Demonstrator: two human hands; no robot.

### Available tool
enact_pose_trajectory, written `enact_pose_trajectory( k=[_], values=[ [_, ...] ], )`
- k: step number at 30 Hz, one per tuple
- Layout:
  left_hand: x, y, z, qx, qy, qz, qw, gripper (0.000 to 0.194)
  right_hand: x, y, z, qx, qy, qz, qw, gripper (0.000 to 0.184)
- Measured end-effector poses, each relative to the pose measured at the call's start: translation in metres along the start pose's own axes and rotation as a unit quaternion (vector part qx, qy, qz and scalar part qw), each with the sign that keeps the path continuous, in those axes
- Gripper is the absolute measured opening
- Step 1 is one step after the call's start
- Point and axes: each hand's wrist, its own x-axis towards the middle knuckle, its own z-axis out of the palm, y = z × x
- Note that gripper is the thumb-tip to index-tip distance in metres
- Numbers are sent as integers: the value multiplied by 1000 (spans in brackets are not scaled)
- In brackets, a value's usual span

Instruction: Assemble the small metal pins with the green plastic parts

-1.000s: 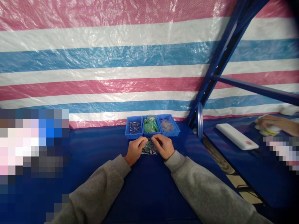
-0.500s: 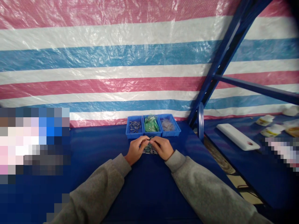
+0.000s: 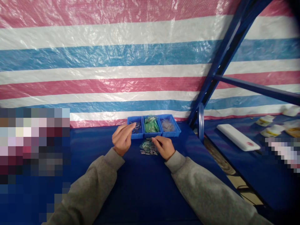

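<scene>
left hand (image 3: 122, 137), bare, was found with its fingers drawn close together at the left-hand blue plastic tray (image 3: 137, 136); whether it gripped anything, i could not tell from my remote station. right hand (image 3: 166, 147) was narrowed, thumb to forefinger, on what appeared to be a slim dark piece (image 3: 150, 138), just above a loose pile of thin metal rods and greenish clear plastic (image 3: 149, 152). that pile lay on the dark blue table (image 3: 145, 187), in front of the trays.

progress: i judged the work partway. the pile was probably the portion handled. outstanding, in my judgement: slim metal pins (image 3: 137, 127) in the left-hand tray, green plastic packets (image 3: 151, 125) in the middle tray (image 3: 153, 135) and clear plastic pieces (image 3: 167, 125) in the right-hand tray (image 3: 172, 134).
</scene>
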Motion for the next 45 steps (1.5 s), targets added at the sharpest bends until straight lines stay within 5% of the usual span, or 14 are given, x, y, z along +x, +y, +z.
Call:
enact_pose_trajectory(
  k=[6,12,24,45],
  values=[
    [7,-3,10,181,-168,-81,966,35,-1,5,4,-28,-39,16,999,26],
    [-23,23,27,50,-228,-94,968,22,1,7,3,-59,-60,61,995,16],
    [-43,25,36,-65,-188,-217,956,18,5,-3,-11,-170,-262,76,947,12],
    [-43,25,37,-89,-205,-219,950,18,5,-7,-6,-251,-291,91,919,15]
  ],
)
